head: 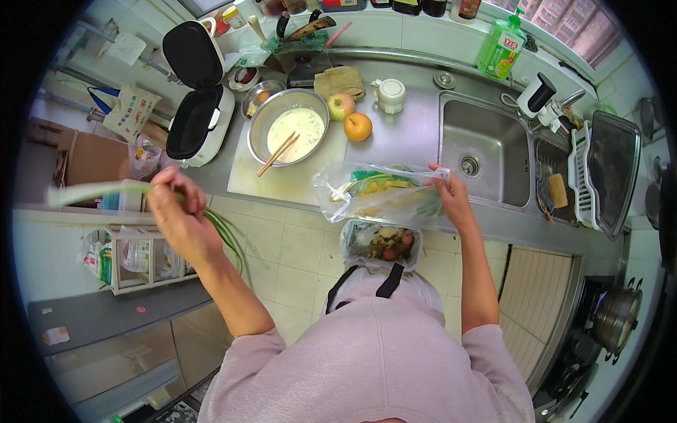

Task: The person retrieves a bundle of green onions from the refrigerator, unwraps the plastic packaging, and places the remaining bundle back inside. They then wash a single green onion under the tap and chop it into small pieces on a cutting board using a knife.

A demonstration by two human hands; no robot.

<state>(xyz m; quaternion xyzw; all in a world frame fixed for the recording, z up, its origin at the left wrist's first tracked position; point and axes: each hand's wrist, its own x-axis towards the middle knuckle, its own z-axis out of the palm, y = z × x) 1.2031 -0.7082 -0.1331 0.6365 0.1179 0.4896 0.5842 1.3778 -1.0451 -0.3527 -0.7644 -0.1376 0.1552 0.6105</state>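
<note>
My left hand (182, 217) grips a long green onion (113, 191), its pale end blurred and pointing left, its green leaves hanging down behind my wrist. On the right, my right hand (448, 193) pinches the edge of a clear plastic bag (338, 209) lying at the counter's front edge. Greens and something yellow show through the plastic. Beyond the bag, a steel mixing bowl (253, 129) with pale batter and green bits stands on a white cutting board (238, 180). A pair of wooden chopsticks (277, 154) leans inside it.
An orange round fruit (358, 127), an apple (340, 107) and a lidded white mug (390, 96) stand behind the bag. At left is an open electric cooker (195, 124); at right, a steel sink (486, 132). A lined waste bin (346, 254) holding scraps sits below the counter edge.
</note>
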